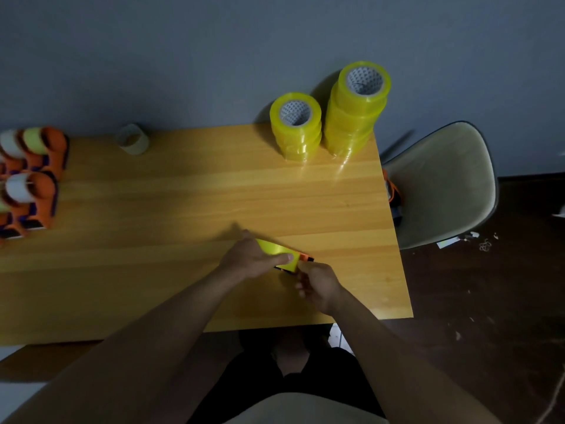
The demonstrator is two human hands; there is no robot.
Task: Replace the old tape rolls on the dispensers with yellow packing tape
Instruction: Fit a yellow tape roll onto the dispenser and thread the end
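My left hand [250,258] grips a yellow tape roll [282,255] seated in an orange and black dispenser [305,257] near the table's front middle. The thumb lies across the roll. My right hand [318,284] pinches the dispenser's right end, just below its orange tip. Two stacks of yellow packing tape rolls stand at the back right: a shorter stack [296,127] and a taller stack [356,108]. Several orange dispensers [33,179] carrying pale old rolls lie at the far left edge.
A nearly used-up clear tape roll [132,139] stands at the table's back left. A pale chair [443,185] sits by the wooden table [183,209] on its right, with an orange object [393,191] on the seat. Paper scraps litter the dark floor at right.
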